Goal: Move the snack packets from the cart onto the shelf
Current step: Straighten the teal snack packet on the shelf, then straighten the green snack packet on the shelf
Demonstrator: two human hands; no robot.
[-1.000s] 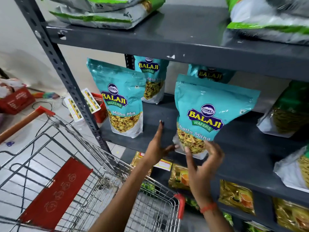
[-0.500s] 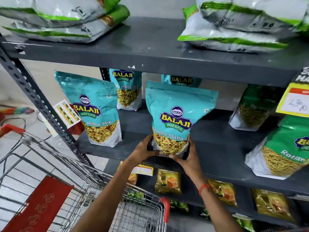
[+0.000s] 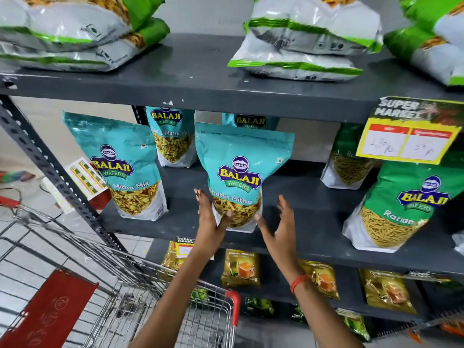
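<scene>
While the teal Khatta Mitha pouch (image 3: 238,177) stands upright on the middle shelf (image 3: 308,197), long axis 12-to-6, label facing you, your left hand (image 3: 209,219) rests flat against its lower left w/ fingers spread, gripping nothing. Right hand (image 3: 280,227) is open, just clear at approx 4 o'clock of the pouch. Judged light, soft, slick film & top-heavy: hold low at both side edges, not the crushable window.

You face glossy, crinkled plastic teal snack packets (image 3: 239,177) on a matt grey painted metal shelf (image 3: 288,194), a paper price tag (image 3: 408,139) hanging above, and the bare wire-metal cart (image 3: 140,297) with red plastic corners below.
</scene>
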